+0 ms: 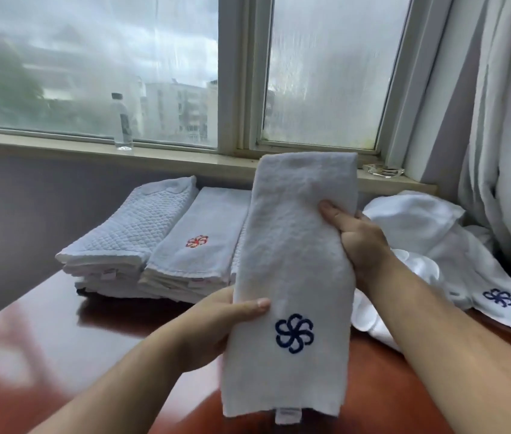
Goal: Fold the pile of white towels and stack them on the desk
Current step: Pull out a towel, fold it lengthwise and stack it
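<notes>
- Your left hand (216, 321) grips the lower left edge of the folded towel (294, 261). The thumb lies across the front; the fingers are hidden behind the cloth.
- Your right hand (357, 242) grips the right edge higher up, thumb on the front face.
- The towel is held upright over the worktop (60, 339), folded into a long narrow strip with the fold at the top.
- A blue pinwheel emblem (294, 332) sits low on the front, just right of the left thumb. A small label (288, 415) hangs from the bottom edge.
- Behind the towel, at the far edge of the worktop by the wall, is a quilted stack (129, 239). A smooth stack (197, 245) is close on its right, with a red emblem on the top towel.
- A sliver of a third stack (237, 252) shows behind the held towel.
- Right of your right forearm lies a loose pile (420, 233) of unfolded white towels; one shows a second blue emblem (498, 297).
- On the windowsill (169, 158), a clear bottle (122, 123) stands upright at left and a glass dish (382, 170) sits at right.
- A curtain (504, 120) hangs at far right, beside the pile.
</notes>
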Motion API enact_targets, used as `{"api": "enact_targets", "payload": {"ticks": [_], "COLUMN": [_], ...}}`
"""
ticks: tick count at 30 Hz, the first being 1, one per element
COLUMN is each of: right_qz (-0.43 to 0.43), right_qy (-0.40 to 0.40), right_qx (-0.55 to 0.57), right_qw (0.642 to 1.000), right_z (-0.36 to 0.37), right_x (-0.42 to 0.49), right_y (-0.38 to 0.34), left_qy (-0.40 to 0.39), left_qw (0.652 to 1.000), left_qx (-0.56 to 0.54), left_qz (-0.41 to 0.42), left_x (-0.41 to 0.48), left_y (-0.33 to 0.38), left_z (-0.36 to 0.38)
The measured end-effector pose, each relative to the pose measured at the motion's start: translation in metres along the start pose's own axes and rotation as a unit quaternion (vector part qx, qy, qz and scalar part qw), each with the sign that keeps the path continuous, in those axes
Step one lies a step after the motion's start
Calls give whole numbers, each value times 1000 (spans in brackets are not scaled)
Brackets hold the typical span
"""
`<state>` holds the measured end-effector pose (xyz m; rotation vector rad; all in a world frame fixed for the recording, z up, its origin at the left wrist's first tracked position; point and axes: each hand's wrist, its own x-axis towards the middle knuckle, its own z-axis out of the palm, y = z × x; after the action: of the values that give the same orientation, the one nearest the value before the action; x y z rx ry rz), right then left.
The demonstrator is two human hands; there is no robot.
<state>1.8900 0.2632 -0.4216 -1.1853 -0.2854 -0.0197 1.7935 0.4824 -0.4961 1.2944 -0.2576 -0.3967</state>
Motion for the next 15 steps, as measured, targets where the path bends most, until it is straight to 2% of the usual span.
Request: {"api": "enact_targets", "payload": {"ticks": [3, 7, 9, 12, 15], "right_qz": [-12, 0, 11, 75, 156], "right_qy": [24, 4, 9, 18, 96], "right_qx": [-19, -5, -12, -73, -151], "right_qw": [999, 1000, 1000, 994, 971], "right_z": [8, 20, 19, 8, -10], "right_x": [48, 125, 160, 200, 213], "right_y": [-5, -11, -7, 22, 68], "left_qy": [21, 89, 115, 158, 231], "left_qw": [999, 996, 993, 985, 950], "left_qx": [-15, 6, 18, 73, 201], "left_qz": [-20, 25, 20, -17, -66], "left_x": [19, 56, 77, 104, 124], "left_y": [25, 61, 75, 78, 58], "left_z": [-10, -31, -45, -64, -73]}}
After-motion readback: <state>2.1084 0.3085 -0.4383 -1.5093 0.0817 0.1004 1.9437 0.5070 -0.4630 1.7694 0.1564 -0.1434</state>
